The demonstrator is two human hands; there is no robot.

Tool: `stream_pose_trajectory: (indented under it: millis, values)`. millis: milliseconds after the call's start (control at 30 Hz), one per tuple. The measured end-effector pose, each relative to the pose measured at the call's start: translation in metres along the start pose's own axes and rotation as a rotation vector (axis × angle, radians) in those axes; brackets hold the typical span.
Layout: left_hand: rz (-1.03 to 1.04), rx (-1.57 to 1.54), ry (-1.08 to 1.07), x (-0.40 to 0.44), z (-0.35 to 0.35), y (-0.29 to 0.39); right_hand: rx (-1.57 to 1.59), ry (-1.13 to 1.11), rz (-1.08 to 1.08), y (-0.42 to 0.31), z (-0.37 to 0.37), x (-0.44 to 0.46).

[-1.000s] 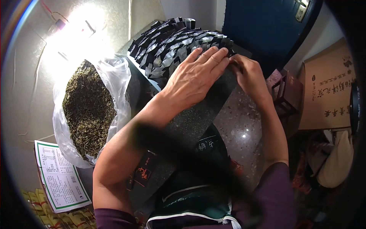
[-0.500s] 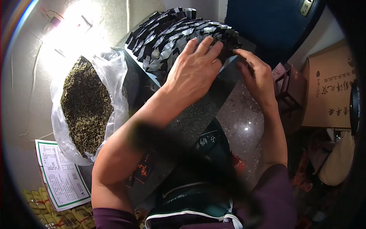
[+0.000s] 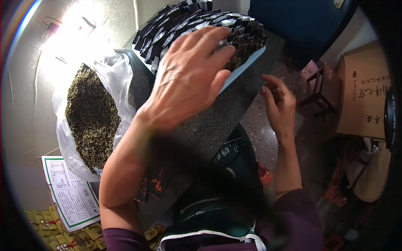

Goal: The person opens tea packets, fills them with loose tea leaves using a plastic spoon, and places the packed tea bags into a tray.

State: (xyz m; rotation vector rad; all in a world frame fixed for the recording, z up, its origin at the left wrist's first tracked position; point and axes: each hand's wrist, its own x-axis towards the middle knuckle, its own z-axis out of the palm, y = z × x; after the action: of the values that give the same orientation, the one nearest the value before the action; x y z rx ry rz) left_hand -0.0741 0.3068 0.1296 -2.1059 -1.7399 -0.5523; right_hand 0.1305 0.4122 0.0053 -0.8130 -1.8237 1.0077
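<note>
Many black-and-silver foil packets (image 3: 167, 31) stand packed in rows on a pale tray (image 3: 245, 69) at the back of the dark speckled counter (image 3: 209, 125). Dark leafy bits show at the open tops near the right corner. My left hand (image 3: 194, 69) is over the packets, fingers stretched out and holding nothing visible; whether it touches them I cannot tell. To the right, past the counter's edge, my right hand (image 3: 281, 104) hangs with loosely bent fingers, thumb apart, and nothing in it. A clear plastic bag (image 3: 62, 121) full of dried tea leaves (image 3: 94, 121) stands on the left.
A bright lamp (image 3: 79, 33) glares at the back left. A printed sheet (image 3: 73, 194) and yellow packets (image 3: 46, 221) lie at the lower left. On the right are a wooden stool (image 3: 324, 90) and a cardboard box (image 3: 364, 92). A dark blurred strap crosses the view.
My right hand has moved away from the packets, down toward me. My left hand has shifted left and lifted nearer the camera, uncovering the tray's right corner.
</note>
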Motion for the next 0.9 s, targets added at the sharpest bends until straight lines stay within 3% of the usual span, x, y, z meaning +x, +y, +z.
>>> stream_pose_trajectory:
  millis: [200,533,667,767,833,900]
  values:
    - [-0.061,-0.028,-0.007,-0.004,-0.007,0.004,-0.062,-0.063,-0.132,-0.006,0.016,-0.019]
    - [-0.097,-0.008,-0.062,-0.013,0.005,0.014,-0.037,-0.166,-0.089,-0.008,0.039,-0.036]
    - [-0.255,-0.004,-0.009,-0.042,-0.034,0.017,-0.100,0.062,-0.005,0.027,0.023,-0.039]
    - [-0.333,-0.020,-0.055,-0.088,-0.059,0.020,-0.152,-0.084,0.309,0.073,0.005,-0.046]
    - [-0.399,-0.047,-0.036,-0.119,-0.069,0.028,-0.445,-0.358,0.326,0.097,0.001,-0.055]
    - [-0.448,-0.033,-0.035,-0.150,-0.078,0.036,-0.398,-0.506,0.418,0.100,0.010,-0.076]
